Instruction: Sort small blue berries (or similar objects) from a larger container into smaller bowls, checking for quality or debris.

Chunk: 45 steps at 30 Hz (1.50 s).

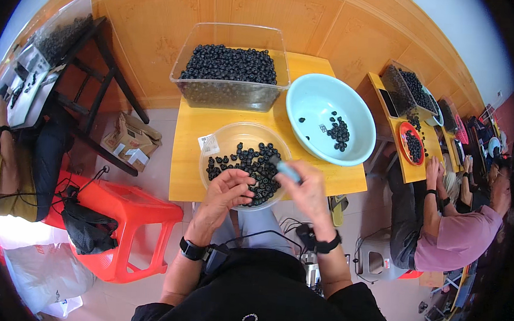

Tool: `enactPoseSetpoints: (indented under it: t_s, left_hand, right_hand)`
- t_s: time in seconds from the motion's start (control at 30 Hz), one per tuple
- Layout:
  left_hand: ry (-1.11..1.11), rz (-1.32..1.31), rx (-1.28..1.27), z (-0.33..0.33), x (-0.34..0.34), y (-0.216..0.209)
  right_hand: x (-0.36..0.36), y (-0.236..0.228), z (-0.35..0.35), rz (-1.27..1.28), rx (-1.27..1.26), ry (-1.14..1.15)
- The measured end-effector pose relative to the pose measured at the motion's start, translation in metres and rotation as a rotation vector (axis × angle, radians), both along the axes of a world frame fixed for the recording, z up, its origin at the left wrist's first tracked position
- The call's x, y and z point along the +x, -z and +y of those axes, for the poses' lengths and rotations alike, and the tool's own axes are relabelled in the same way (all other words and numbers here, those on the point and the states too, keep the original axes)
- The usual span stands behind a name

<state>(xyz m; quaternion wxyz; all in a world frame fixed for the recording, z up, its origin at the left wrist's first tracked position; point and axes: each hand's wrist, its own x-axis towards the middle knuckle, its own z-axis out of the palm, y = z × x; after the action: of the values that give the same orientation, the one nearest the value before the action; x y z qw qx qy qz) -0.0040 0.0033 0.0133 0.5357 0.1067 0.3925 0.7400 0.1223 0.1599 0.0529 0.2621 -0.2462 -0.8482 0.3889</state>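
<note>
Tons of black parts (pixel 248 158), probably light and stiff; pinch the sides. Gripping blue tool (pixel 289 172) in right hand (pixel 306 190); can't tell about curled left hand (pixel 224 197).

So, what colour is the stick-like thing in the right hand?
The stick-like thing is mostly light blue; the head view shows it best, slightly blurred.

Head-worn view captured through left fisheye of side-by-side pair, aimed downward. Black shirt (pixel 261 290) nearest, cut by lower edge; left hand (pixel 228 191), right hand (pixel 306 190) and yellow table (pixel 183 168) viewed from close above, mid-frame; wooden wall (pixel 152 48) shown farther off, along top.
</note>
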Motion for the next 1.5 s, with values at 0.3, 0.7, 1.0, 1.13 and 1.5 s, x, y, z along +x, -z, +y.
enactPoseSetpoints:
  t_s: [0.3,0.7,1.0,1.13,1.5]
  left_hand:
    - [-0.241,0.159,-0.123,-0.015,-0.018,0.028]
    - [-0.237,0.131,-0.078,-0.015,-0.021,0.036]
    - [-0.258,0.115,-0.089,-0.017,-0.021,0.038]
    - [-0.272,0.126,-0.088,-0.013,-0.021,0.037]
    - [-0.125,-0.081,0.084,0.004,-0.003,0.014]
  right_hand:
    - [-0.013,0.005,0.068,-0.098,0.276,0.260]
    - [-0.139,0.058,0.045,-0.496,0.533,-0.432]
    - [-0.123,0.049,0.029,-0.706,0.408,-0.648]
    - [-0.110,0.042,0.037,-0.641,0.331,-0.591]
    - [-0.041,0.017,0.003,0.084,-0.680,-0.553]
